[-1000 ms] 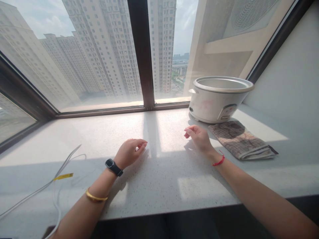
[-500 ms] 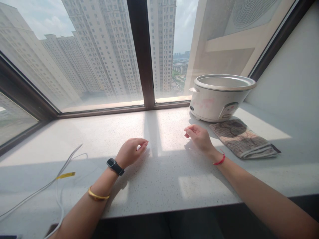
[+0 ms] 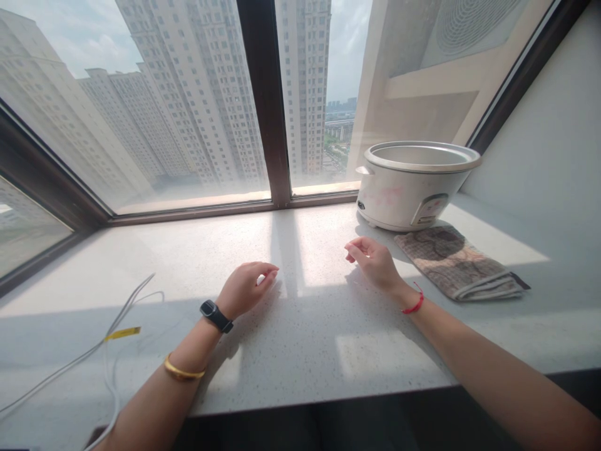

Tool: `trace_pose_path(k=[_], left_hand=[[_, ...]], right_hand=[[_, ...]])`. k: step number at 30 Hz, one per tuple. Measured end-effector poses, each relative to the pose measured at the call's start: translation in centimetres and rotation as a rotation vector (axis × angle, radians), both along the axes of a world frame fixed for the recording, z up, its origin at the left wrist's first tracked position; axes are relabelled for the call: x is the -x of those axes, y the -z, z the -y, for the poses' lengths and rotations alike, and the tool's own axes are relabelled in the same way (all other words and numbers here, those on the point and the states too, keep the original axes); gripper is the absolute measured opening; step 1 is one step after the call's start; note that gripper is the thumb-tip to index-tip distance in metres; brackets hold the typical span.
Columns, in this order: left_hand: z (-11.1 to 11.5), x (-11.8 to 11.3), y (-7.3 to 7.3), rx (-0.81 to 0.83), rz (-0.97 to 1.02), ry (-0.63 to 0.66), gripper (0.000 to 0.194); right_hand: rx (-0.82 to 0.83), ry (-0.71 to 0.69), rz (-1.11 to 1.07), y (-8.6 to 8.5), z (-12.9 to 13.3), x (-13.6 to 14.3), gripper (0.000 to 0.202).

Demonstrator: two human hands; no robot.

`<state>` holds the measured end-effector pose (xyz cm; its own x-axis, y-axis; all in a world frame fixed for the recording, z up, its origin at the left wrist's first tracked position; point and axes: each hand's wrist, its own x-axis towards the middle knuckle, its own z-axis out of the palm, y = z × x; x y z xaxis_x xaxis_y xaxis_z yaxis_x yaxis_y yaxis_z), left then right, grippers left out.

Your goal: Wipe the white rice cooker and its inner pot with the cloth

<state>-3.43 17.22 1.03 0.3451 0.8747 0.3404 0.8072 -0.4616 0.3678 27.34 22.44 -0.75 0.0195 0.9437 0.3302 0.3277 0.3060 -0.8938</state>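
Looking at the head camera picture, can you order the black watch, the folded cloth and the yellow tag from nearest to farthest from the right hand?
Nearest first to the right hand:
1. Folded cloth, just to its right.
2. Black watch, well to its left.
3. Yellow tag, farthest left.

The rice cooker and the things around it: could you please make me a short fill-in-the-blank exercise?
1. The hand nearer to the rice cooker is the ____ one.
2. The watch near the left hand is coloured ____.
3. The tag on the cable is coloured ____.

Missing words: right; black; yellow.
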Motion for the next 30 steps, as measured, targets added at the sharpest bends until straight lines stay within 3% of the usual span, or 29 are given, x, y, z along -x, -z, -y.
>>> trace_pose_path(k=[30], left_hand=[[0.02,-0.01,-0.14,-0.02,-0.023,-0.007,0.022]], right_hand=[[-0.051,-0.001,0.054,-0.09,0.04,-0.19,0.027]])
